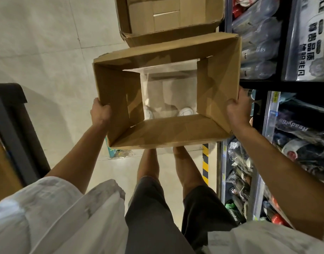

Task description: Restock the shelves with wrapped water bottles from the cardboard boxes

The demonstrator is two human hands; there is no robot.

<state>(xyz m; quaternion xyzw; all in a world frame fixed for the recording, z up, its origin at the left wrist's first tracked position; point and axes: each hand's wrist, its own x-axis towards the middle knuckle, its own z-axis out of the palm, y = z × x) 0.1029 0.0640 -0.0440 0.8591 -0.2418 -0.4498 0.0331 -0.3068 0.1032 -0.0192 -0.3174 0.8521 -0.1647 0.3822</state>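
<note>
Though bottomless, cardboard box (pixel 168 114) between hands

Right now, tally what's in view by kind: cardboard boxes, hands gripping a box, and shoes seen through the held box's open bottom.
Cardboard boxes: 2, the held box and the box on the floor beyond it
Hands gripping the held box: 2, left hand and right hand
Shoes seen through the open bottom: 2, and
Total: 6
</note>
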